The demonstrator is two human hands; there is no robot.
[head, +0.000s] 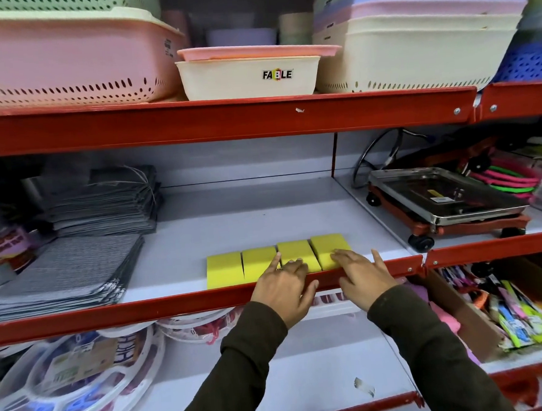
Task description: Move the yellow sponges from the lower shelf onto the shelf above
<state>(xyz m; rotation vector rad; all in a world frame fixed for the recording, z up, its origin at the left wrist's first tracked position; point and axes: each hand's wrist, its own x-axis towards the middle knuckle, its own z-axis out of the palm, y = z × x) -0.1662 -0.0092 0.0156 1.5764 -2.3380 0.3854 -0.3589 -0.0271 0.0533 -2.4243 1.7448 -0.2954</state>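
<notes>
Several yellow sponges lie side by side in a row near the front of the white middle shelf, just behind its red lip. My left hand rests over the lip with spread fingers touching the two middle sponges. My right hand lies flat beside it, fingertips on the rightmost sponge. Neither hand grips anything. The white shelf below shows no sponges where it is visible.
Stacks of grey cloths fill the left of the middle shelf; a steel-topped wheeled trolley stands to the right. The top shelf carries a cream tub and pink and cream baskets. Round plastic trays and a box of packets sit below.
</notes>
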